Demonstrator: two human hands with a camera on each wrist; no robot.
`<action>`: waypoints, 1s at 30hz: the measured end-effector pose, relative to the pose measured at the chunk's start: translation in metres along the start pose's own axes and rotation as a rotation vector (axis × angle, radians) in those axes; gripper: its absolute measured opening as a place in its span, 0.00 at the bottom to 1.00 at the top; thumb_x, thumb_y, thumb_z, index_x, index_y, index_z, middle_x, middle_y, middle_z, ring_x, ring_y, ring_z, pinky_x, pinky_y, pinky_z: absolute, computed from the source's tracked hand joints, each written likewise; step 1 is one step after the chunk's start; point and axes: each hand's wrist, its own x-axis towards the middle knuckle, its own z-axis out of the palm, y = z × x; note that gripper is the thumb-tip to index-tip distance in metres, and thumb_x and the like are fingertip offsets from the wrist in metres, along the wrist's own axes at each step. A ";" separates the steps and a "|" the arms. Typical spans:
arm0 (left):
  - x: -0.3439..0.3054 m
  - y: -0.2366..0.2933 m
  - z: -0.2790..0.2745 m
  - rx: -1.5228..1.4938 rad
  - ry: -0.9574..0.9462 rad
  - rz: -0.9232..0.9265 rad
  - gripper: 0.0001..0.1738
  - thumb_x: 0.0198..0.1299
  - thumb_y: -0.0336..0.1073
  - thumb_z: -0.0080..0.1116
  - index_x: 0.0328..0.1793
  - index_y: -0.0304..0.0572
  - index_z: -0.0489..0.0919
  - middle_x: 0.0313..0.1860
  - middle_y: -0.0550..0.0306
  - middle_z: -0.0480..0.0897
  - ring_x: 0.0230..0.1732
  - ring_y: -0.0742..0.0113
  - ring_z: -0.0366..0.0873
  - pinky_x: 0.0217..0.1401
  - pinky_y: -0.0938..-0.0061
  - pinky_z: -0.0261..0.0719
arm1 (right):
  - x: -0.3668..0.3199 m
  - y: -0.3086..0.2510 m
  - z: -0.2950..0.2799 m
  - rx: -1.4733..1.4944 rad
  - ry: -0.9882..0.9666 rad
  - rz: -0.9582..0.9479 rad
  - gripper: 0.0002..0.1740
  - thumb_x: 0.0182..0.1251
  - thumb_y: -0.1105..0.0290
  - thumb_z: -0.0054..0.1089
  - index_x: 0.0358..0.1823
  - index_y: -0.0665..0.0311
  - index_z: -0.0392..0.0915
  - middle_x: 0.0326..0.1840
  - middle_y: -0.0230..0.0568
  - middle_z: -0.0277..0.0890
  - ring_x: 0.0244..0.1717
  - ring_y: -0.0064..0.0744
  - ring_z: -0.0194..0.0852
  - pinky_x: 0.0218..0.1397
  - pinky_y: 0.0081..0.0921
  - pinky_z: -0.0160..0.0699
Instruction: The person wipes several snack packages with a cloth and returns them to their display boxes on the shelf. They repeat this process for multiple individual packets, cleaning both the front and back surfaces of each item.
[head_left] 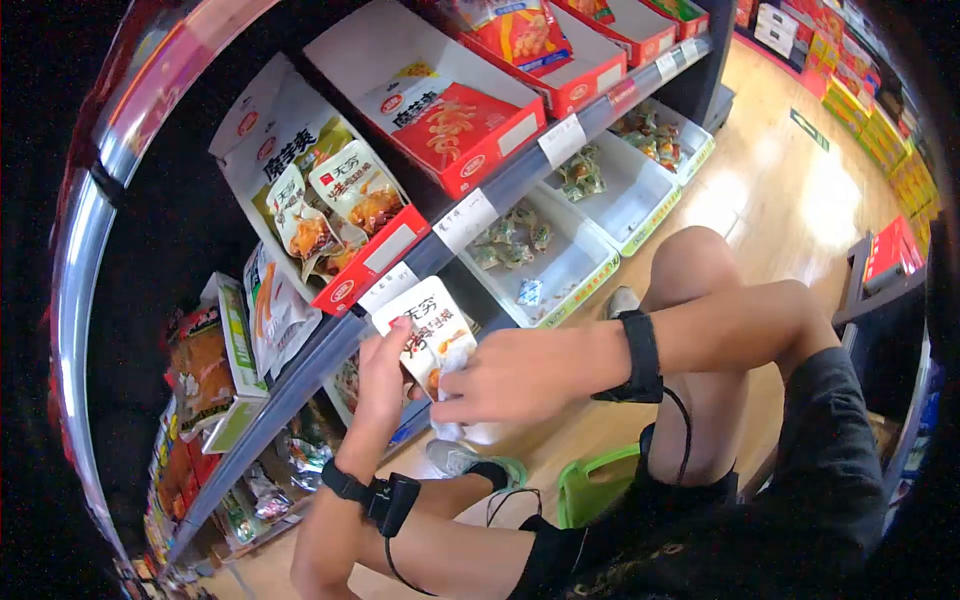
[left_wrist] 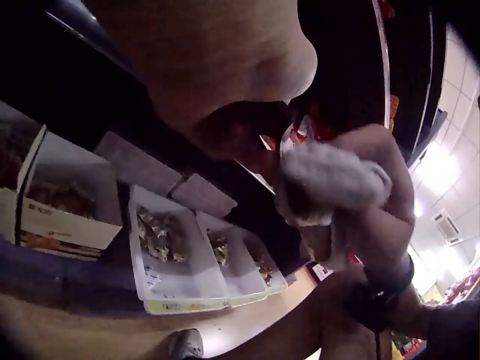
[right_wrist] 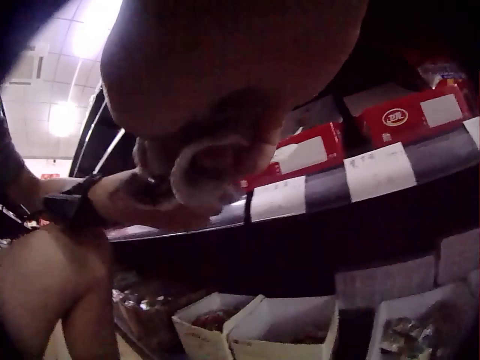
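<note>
My left hand (head_left: 378, 378) grips a white snack packet (head_left: 425, 312) with an orange food picture, its thumb on the front. Across from it, my right hand (head_left: 525, 372) holds a bunched pale cloth (left_wrist: 334, 176) against the packet's lower part. Much of that cloth is behind the right hand in the head view. Just beyond the hands, a red and white display box (head_left: 385, 255) on the shelf holds similar packets (head_left: 358, 188) standing upright. In the right wrist view the cloth (right_wrist: 201, 171) folds around the fingers, and the packet is mostly hidden.
More red boxes (head_left: 500, 160) line the upper shelf, whose front edge carries price labels (head_left: 465, 220). Pale bins (head_left: 575, 290) of small wrapped snacks sit below. A green basket (head_left: 590, 485) stands on the floor by the person's legs. Stacked goods (head_left: 880, 130) line the aisle's far side.
</note>
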 end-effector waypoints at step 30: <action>0.020 -0.002 -0.010 -0.277 -0.094 0.045 0.17 0.67 0.38 0.51 0.51 0.28 0.79 0.40 0.47 0.85 0.36 0.62 0.86 0.39 0.71 0.83 | -0.001 0.020 -0.001 0.422 -0.119 0.148 0.24 0.53 0.70 0.60 0.54 0.61 0.76 0.30 0.56 0.79 0.34 0.57 0.79 0.40 0.48 0.77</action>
